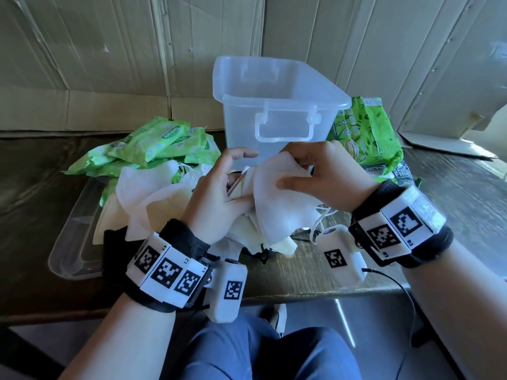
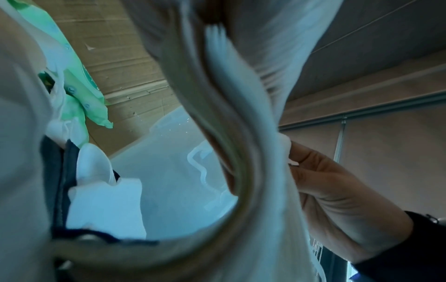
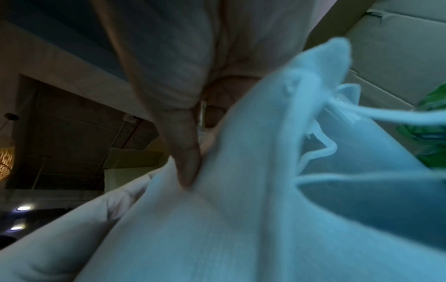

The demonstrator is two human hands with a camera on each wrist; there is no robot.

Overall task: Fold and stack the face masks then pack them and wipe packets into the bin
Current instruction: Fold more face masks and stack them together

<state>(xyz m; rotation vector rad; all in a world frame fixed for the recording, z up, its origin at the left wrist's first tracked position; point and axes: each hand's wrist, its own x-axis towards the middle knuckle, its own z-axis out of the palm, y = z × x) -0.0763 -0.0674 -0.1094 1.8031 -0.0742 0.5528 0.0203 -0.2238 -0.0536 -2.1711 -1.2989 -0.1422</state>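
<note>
A white face mask (image 1: 277, 198) is held up between both hands, just in front of the clear plastic bin (image 1: 274, 105). My left hand (image 1: 222, 193) grips its left side with thumb and lower fingers, the index finger raised. My right hand (image 1: 323, 174) pinches its upper right part, thumb pressed on the front. The left wrist view shows the right hand (image 2: 337, 200) pinching the mask edge (image 2: 241, 133); the right wrist view shows the thumb (image 3: 185, 152) on the mask cloth (image 3: 217, 229). More loose masks (image 1: 153, 198) lie in a heap below and to the left. Green wipe packets (image 1: 162, 144) lie left of the bin.
More green wipe packets (image 1: 367, 133) lean right of the bin. A clear lid (image 1: 74, 242) lies flat at the table's left front under the masks. Cardboard sheets (image 1: 109, 50) form the back wall. The wooden table (image 1: 452, 193) edge runs near my lap.
</note>
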